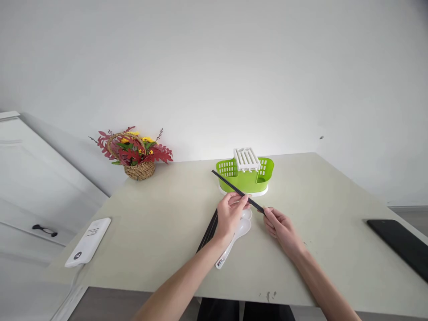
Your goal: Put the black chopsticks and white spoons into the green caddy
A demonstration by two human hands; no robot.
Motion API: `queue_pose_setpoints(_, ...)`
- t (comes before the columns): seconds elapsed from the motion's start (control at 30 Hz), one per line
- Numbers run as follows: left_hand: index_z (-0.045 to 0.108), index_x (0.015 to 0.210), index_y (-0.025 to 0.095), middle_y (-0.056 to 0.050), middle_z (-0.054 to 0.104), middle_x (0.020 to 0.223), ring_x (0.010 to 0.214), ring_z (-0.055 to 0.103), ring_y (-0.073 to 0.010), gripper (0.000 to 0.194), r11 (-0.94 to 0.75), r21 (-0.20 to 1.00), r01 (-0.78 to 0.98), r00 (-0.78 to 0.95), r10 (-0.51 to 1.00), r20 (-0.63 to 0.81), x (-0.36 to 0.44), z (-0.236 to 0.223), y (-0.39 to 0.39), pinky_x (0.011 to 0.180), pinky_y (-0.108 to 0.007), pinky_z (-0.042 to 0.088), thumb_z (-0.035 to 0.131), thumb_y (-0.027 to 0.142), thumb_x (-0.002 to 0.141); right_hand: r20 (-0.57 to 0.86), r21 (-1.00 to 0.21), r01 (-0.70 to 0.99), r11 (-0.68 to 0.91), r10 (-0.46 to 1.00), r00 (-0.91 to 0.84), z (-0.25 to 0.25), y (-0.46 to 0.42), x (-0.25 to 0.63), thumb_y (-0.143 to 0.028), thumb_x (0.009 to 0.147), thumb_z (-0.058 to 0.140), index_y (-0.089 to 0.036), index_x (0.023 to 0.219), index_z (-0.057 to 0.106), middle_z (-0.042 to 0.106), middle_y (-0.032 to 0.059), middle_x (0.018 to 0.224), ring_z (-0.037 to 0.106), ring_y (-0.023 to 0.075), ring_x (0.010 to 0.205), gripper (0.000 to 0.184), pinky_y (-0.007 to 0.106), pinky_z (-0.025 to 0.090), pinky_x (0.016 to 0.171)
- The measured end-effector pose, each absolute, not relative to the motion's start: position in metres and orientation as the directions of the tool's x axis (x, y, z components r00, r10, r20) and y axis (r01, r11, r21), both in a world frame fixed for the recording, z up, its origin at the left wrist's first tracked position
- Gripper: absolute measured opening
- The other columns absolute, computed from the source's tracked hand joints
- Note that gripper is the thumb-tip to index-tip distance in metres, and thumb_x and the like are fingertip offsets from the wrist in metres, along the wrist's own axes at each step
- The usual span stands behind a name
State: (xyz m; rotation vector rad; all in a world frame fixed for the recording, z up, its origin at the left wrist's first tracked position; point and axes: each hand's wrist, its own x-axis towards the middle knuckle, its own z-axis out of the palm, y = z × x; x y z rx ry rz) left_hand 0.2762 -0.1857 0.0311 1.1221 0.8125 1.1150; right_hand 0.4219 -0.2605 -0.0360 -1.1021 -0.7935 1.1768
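Observation:
Black chopsticks slant through the air in front of the green holder, held close together so that I cannot tell how many there are. My left hand pinches them around the middle, and my right hand is closed on their lower right end. Below my left hand, white spoons lie on the table, partly covered by it. More black chopsticks rest to the left of the spoons, partly hidden by my left wrist. Just beyond my hands stands the green utensil holder with a white slotted top.
A wicker basket of artificial flowers stands at the back left of the table. A white power bank with a cable lies near the left edge. At the right edge lies a black phone. A white cabinet stands at the left.

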Motion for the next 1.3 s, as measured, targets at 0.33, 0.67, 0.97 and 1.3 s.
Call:
queue_pose_setpoints(0.33, 0.076, 0.093, 0.011, -0.014, 0.081, 0.100, 0.086, 0.078, -0.0229, 0.039, -0.003, 0.966, -0.258, 0.189, 0.981, 0.054, 0.242, 0.059, -0.163, 0.091, -0.040, 0.063, 0.087, 0.045, 0.076, -0.081, -0.970, -0.243, -0.021, 0.967, 0.243, -0.033, -0.263, 0.421, -0.066, 0.090, 0.065, -0.022, 0.076, 0.052, 0.030, -0.0063, 0.067, 0.023, 0.0102, 0.058, 0.048, 0.028, 0.018, 0.052)
queue_pose_setpoints(0.67, 0.078, 0.093, 0.012, -0.013, 0.081, 0.101, 0.087, 0.078, -0.0224, 0.038, -0.112, 0.969, -0.222, 0.182, 0.971, 0.154, 0.237, 0.075, -0.150, 0.092, -0.041, 0.064, 0.086, 0.046, 0.077, -0.039, -0.983, -0.182, 0.011, 0.963, 0.266, -0.030, -0.263, 0.420, -0.063, 0.094, 0.062, -0.023, 0.096, 0.062, 0.040, -0.0058, 0.064, 0.032, 0.0113, 0.056, 0.040, 0.029, 0.026, 0.055)
queue_pose_setpoints(0.97, 0.073, 0.100, 0.015, -0.011, 0.081, 0.103, 0.093, 0.079, -0.0218, 0.042, -0.661, 0.749, -0.029, -0.147, 0.744, 0.651, 0.203, 0.182, -0.076, 0.089, -0.036, 0.065, 0.080, 0.052, 0.081, -0.056, -0.986, -0.167, -0.010, 0.960, 0.273, -0.020, -0.260, 0.418, -0.063, 0.094, 0.061, -0.021, 0.117, 0.066, 0.049, -0.0052, 0.064, 0.041, 0.0124, 0.057, 0.048, 0.030, 0.036, 0.061)
queue_pose_setpoints(1.3, 0.075, 0.087, 0.016, -0.010, 0.081, 0.090, 0.077, 0.078, -0.0227, 0.039, -0.619, 0.756, 0.214, 0.347, 0.771, 0.534, 0.269, 0.132, -0.010, 0.075, -0.034, 0.066, 0.077, 0.055, 0.082, -0.076, -0.988, -0.152, -0.035, 0.960, 0.270, -0.017, -0.257, 0.416, -0.065, 0.091, 0.063, -0.021, 0.113, 0.067, 0.049, -0.0048, 0.064, 0.043, 0.0114, 0.056, 0.049, 0.027, 0.038, 0.057)
